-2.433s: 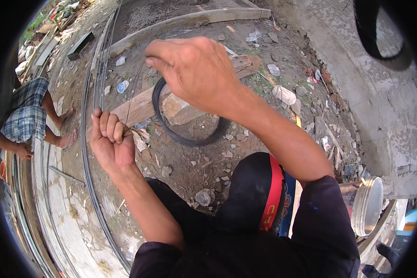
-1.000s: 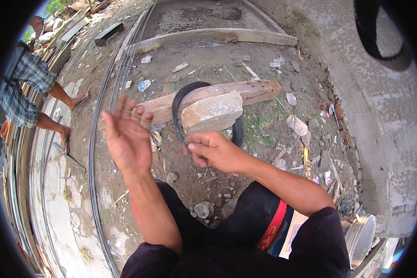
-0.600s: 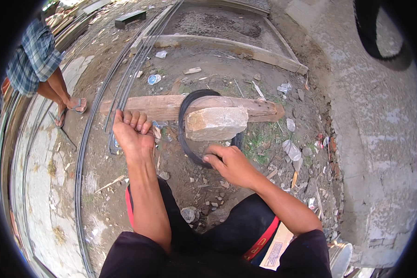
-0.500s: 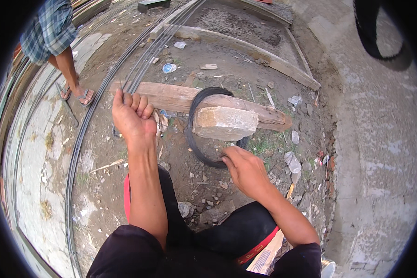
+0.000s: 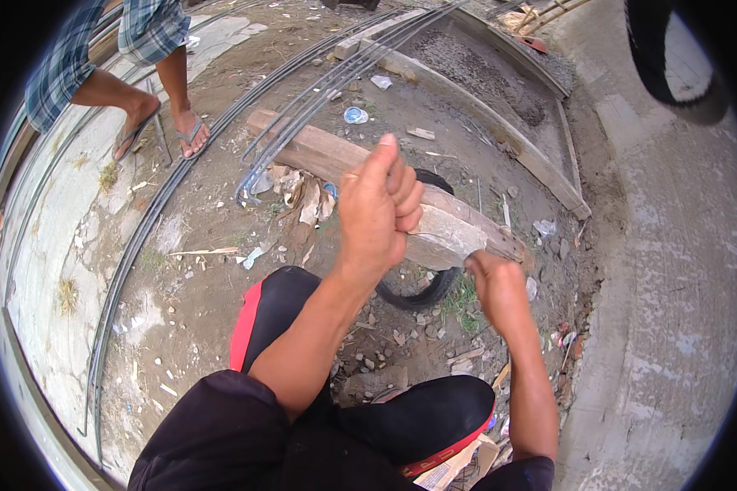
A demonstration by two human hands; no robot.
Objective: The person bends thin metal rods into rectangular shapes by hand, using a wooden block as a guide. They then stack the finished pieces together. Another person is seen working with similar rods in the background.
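Note:
My left hand (image 5: 377, 211) is closed in a fist with the thumb up, over the wooden plank (image 5: 323, 154) and beside a pale stone block (image 5: 446, 235). What its fingers hold, if anything, is too thin or hidden to make out. My right hand (image 5: 502, 288) is closed too, its fingertips by the block's near right end. Whatever lies in its pinch does not show. A coil of black wire (image 5: 422, 296) loops around the plank and block; its left side is hidden behind my left hand.
Long steel bars (image 5: 143, 250) run along the left, and more bars (image 5: 336, 88) rest across the plank's far end. Another person's sandalled feet (image 5: 190, 135) stand at the far left. Timber formwork (image 5: 475, 110) lies at the back, a concrete strip (image 5: 655, 311) at the right.
My left hand has moved right, from the plank's left end to beside the block. My right hand has left the coil's near edge for the block's right end. The other person has stepped rightward.

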